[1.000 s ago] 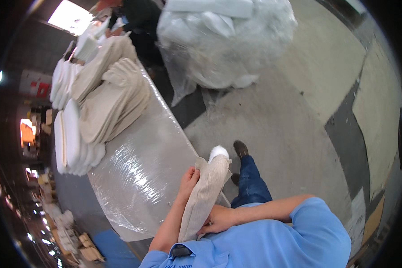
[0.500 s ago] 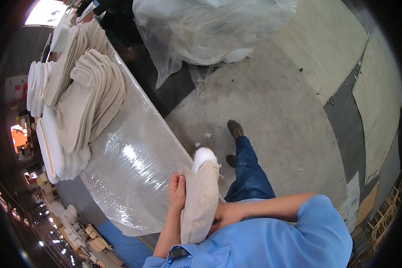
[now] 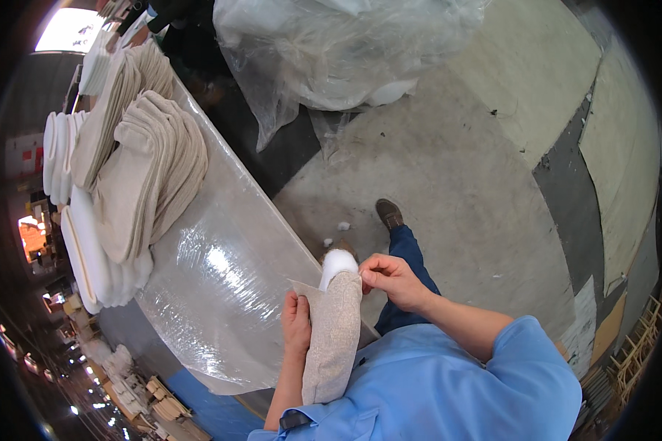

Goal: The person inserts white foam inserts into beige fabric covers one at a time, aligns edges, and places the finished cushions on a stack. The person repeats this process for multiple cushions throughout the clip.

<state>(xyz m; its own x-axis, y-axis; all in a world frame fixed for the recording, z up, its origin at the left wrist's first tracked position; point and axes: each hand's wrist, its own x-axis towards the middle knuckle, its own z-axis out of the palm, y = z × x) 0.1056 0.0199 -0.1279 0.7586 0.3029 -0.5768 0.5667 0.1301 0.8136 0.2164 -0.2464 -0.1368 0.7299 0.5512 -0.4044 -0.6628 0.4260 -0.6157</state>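
Left hand (image 3: 296,323) grips the beige cushion cover (image 3: 333,342) along its left edge, held upright against the person's chest. White stuffing (image 3: 337,262) bulges from the cover's far open end. Right hand (image 3: 390,278) fingers pinched narrow at that opening, touching stuffing. Plastic-wrapped table (image 3: 221,287) just left; stacked beige covers (image 3: 151,165) far left. Clear bag of filling (image 3: 338,44) on floor, far.
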